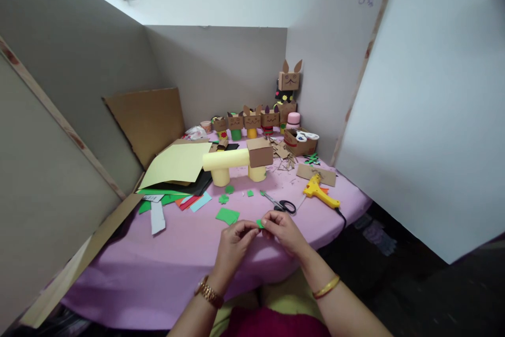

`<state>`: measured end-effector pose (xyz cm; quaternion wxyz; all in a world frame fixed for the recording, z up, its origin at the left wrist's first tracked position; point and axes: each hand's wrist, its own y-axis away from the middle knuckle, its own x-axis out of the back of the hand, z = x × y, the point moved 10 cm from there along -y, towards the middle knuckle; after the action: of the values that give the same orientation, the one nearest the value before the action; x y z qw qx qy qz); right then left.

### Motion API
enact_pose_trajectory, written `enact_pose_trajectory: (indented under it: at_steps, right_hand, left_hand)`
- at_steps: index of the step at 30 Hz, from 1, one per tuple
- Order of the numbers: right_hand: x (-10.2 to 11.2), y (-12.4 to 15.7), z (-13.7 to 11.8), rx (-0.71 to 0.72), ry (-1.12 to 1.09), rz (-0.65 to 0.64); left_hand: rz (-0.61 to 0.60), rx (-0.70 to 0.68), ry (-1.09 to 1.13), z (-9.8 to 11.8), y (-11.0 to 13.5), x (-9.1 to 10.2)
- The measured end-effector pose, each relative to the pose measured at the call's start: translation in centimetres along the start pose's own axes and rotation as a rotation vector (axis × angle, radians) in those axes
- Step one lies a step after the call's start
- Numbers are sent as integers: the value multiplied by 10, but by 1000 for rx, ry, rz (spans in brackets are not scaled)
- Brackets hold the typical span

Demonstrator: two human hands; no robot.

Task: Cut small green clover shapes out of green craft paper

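Observation:
My left hand [235, 240] and my right hand [282, 227] meet over the front of the pink table [158, 268]. Both pinch a small green paper piece [260, 224] between their fingertips. A larger green paper scrap [228, 215] lies just left of my hands. Black-handled scissors [281, 203] rest just beyond my right hand. Behind them stands a yellow paper-tube animal with a brown cardboard head [240, 162]. Small green cut-outs [224, 198] lie in front of it.
A yellow glue gun [320, 193] lies at the right with its cord over the edge. Stacked coloured sheets [177, 171] sit at the left. Several cardboard-headed figures [252, 120] line the back, a taller one [289, 80] at the corner. White panels wall in the table.

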<state>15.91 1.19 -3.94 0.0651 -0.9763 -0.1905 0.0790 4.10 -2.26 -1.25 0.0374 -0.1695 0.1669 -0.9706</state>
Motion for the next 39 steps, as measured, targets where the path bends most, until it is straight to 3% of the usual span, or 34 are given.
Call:
enact_pose_trajectory:
  at_steps: [18, 30, 39]
  right_hand:
    - [-7, 4, -5, 83, 91, -69]
    - [-11, 6, -14, 130, 173, -92]
    - [-11, 6, -9, 117, 181, -56]
  left_hand:
    - [-40, 197, 225, -17, -3, -5]
    - [-75, 248, 304, -21, -2, -11]
    - [-21, 263, 274, -20, -1, -5]
